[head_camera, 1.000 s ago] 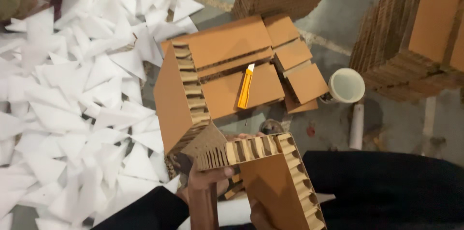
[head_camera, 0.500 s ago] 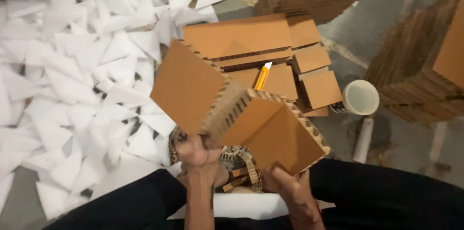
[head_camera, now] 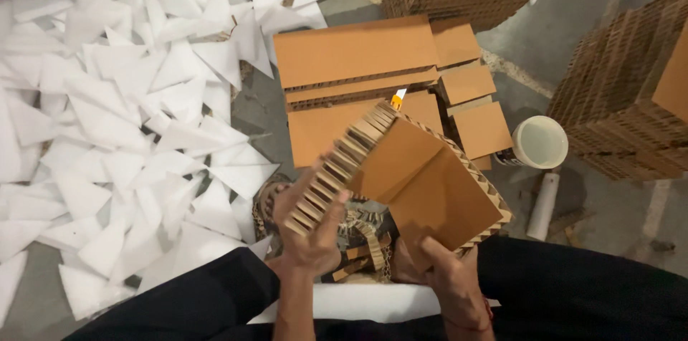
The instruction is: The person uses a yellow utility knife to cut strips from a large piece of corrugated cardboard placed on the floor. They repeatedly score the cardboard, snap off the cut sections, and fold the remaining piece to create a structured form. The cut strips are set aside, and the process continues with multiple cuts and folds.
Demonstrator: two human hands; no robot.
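We saw bare forearms, no sleeves; left hand [head_camera: 309, 230] plain, right hand [head_camera: 443, 269] with thin red wrist thread [head_camera: 487, 310]; black trousers [head_camera: 573, 291].

no packages, labels, signs, screens

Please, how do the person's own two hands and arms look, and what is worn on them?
Both hands, left hand and right hand, are bare, with no gloves. The forearms are uncovered; no sleeves show. A thin red thread band circles the right wrist. No rings can be made out.
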